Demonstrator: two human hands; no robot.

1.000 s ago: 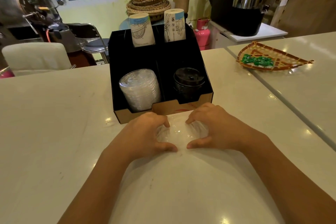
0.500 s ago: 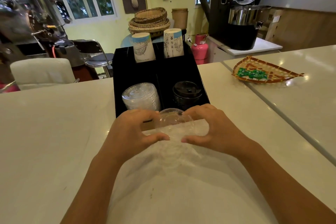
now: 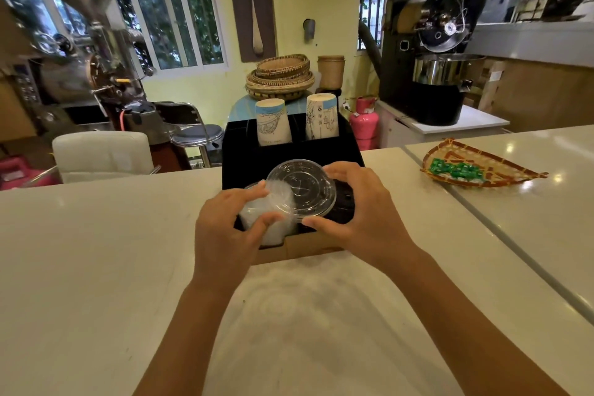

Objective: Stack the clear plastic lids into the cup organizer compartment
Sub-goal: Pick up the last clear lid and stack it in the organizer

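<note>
Head view: both hands clamp clear lid (image 3: pixel 302 191) by its rim, left hand (image 3: pixel 229 228) fingers on near-left edge, right hand (image 3: pixel 356 212) on right edge. Held tilted above organizer (image 3: pixel 283 151) front row, just right of clear lid stack (image 3: pixel 257 222). Best: shift left, level w/ stack, nest rim-on-rim, avoid black lids (image 3: pixel 344 209) side. Lid see-thru, round, ridged rim, flimsy.

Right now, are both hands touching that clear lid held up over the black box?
Touching. The head view shows the right hand gripping the clear lid at its right edge, while the left hand has fingertips on its left edge.
</note>
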